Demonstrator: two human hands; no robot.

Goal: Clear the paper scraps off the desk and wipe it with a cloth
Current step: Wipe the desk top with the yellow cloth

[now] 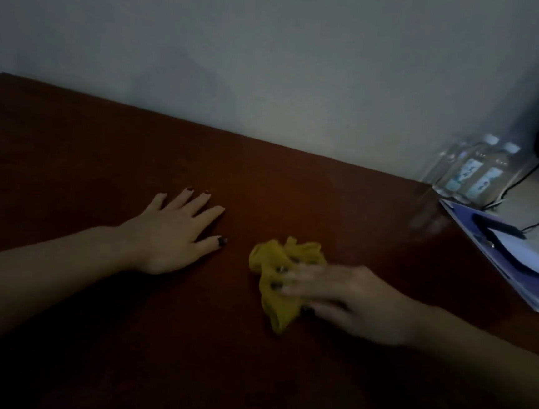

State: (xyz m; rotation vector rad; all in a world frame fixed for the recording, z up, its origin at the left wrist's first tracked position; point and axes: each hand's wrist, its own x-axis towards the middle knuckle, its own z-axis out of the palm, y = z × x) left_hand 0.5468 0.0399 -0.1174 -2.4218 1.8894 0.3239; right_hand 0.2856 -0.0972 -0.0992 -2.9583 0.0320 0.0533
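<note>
A crumpled yellow cloth (280, 270) lies on the dark brown desk (104, 144), right of centre. My right hand (351, 299) lies over its right side, fingers spread on the fabric and thumb under its lower edge; the hand is motion-blurred. My left hand (174, 232) rests flat on the desk to the left of the cloth, fingers straight and spread, holding nothing. I see no paper scraps on the desk surface in view.
Several clear plastic water bottles (473, 170) stand at the desk's far right corner by the wall. A blue folder with white papers (523, 265) lies along the right edge, a dark object and black cables behind it. The room is dim.
</note>
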